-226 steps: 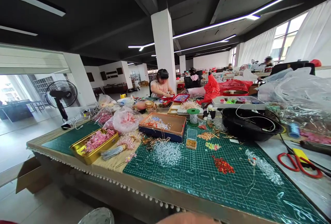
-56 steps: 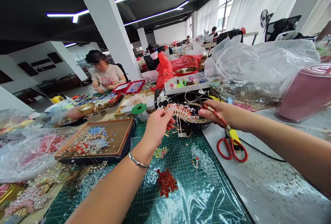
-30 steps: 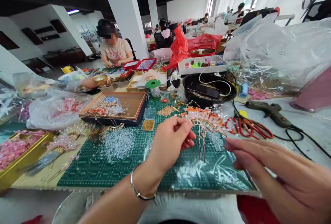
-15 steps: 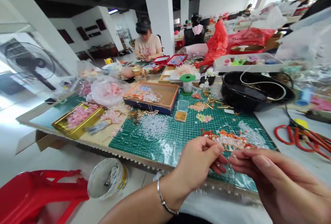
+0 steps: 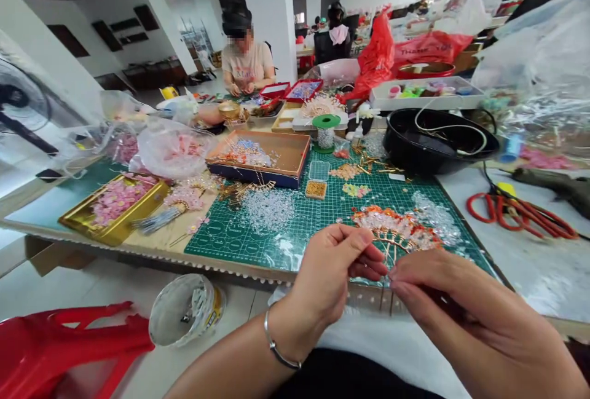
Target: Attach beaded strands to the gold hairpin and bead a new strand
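Note:
A comb-like gold piece (image 5: 391, 240) with orange and clear beads fanned along its top stands over the front of the green cutting mat (image 5: 235, 236). My left hand (image 5: 341, 260), with a silver bangle at the wrist, is closed at its left side, thumb against curled fingers. From the right my right hand (image 5: 461, 307) pinches with thumb and index finger just below the piece, close to my left fingertips. What lies between the fingertips is too small to make out. Thin prongs hang down between the hands. Clear beads (image 5: 270, 209) lie loose on the mat.
Behind the mat are an orange-rimmed box (image 5: 295, 156), a green spool (image 5: 326, 122) and a black basin (image 5: 433, 153). Red-handled scissors (image 5: 488, 208) lie right, a gold tray of pink pieces (image 5: 117, 230) left. A white bucket (image 5: 161, 319) stands below. A person (image 5: 246, 67) sits across.
The view has shifted. My right hand has turned, its thumb and index finger now pinched together near my left fingertips. The beaded gold piece shows more fully between the hands.

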A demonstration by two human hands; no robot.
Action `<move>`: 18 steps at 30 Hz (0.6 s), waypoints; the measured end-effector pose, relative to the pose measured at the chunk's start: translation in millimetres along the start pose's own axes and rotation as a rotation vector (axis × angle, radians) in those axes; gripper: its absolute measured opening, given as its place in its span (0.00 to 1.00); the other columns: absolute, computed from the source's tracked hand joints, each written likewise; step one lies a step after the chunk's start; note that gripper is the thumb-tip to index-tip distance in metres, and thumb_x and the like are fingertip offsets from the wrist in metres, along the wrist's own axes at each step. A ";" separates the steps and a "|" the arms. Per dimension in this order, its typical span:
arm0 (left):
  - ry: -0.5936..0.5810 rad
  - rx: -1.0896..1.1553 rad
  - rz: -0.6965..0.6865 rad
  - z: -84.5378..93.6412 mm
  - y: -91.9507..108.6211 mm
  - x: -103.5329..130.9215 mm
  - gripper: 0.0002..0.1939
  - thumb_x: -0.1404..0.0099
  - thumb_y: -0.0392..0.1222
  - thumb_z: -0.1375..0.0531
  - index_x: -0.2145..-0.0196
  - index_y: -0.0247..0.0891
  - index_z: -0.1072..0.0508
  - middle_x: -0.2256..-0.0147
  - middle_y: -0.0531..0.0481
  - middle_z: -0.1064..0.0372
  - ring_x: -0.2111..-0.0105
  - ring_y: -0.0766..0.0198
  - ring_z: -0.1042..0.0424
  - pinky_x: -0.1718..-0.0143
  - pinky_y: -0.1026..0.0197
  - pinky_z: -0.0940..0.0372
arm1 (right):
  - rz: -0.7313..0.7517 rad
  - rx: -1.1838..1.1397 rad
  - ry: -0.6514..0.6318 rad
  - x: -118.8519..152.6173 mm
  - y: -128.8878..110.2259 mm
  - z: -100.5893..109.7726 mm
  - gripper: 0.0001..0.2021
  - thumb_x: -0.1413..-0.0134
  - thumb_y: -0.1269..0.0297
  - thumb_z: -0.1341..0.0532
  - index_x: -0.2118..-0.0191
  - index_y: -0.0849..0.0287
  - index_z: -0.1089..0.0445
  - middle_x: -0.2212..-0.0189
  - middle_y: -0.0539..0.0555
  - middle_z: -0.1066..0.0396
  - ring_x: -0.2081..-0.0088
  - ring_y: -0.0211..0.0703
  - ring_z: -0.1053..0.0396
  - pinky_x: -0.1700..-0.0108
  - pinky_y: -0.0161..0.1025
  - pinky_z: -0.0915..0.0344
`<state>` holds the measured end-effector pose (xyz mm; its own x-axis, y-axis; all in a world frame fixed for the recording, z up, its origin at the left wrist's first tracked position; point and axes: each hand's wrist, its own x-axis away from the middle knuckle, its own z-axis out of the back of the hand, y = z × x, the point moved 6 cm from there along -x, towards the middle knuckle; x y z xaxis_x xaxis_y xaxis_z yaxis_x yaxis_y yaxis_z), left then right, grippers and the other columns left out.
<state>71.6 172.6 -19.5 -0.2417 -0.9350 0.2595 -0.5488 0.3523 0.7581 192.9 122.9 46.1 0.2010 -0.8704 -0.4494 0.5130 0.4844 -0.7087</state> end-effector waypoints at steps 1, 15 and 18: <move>-0.006 0.004 0.007 0.1 0.6 1.7 0.14 0.44 0.46 0.31 0.72 0.34 0.29 0.76 0.52 0.29 0.78 0.70 0.29 0.75 0.68 0.34 | -0.004 0.020 -0.005 -1.6 -2.3 0.0 0.05 0.39 0.63 0.39 0.67 0.47 0.30 0.70 0.49 0.27 0.69 0.43 0.28 0.70 0.40 0.32; -0.128 0.044 0.071 0.4 10.1 19.2 0.15 0.43 0.48 0.30 0.74 0.35 0.29 0.78 0.53 0.27 0.80 0.69 0.27 0.79 0.71 0.35 | 0.216 0.523 0.074 4.6 -22.8 7.7 0.09 0.41 0.67 0.40 0.56 0.49 0.35 0.67 0.51 0.27 0.66 0.48 0.29 0.59 0.47 0.34; -0.140 0.048 0.069 1.6 9.8 21.0 0.15 0.43 0.48 0.31 0.74 0.35 0.29 0.79 0.54 0.28 0.81 0.71 0.28 0.81 0.71 0.37 | 0.146 0.390 0.053 7.9 -14.2 6.4 0.11 0.45 0.69 0.36 0.58 0.47 0.33 0.68 0.50 0.28 0.65 0.51 0.31 0.58 0.49 0.37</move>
<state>59.8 156.5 -7.6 -0.3872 -0.8950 0.2215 -0.5639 0.4199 0.7111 192.5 108.6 56.1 0.2576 -0.7842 -0.5645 0.7615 0.5244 -0.3810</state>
